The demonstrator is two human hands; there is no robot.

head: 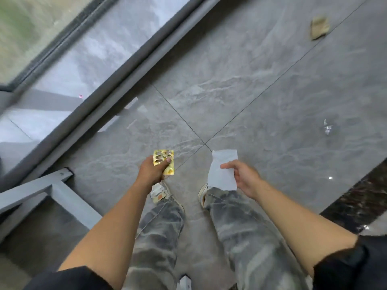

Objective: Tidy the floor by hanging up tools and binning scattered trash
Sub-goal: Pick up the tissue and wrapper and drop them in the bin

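Note:
I stand on grey floor tiles and look down past my legs. My left hand is shut on a gold blister pack, held at about knee height in front of my left foot. My right hand pinches a white sheet of paper between thumb and fingers, above my right foot. A crumpled beige scrap lies on the floor at the far right. A small clear plastic scrap lies on the floor to the right, closer to me.
A dark window frame with glass runs diagonally along the left. A grey metal frame stands on the floor at lower left. A dark speckled stone strip borders the tiles at right.

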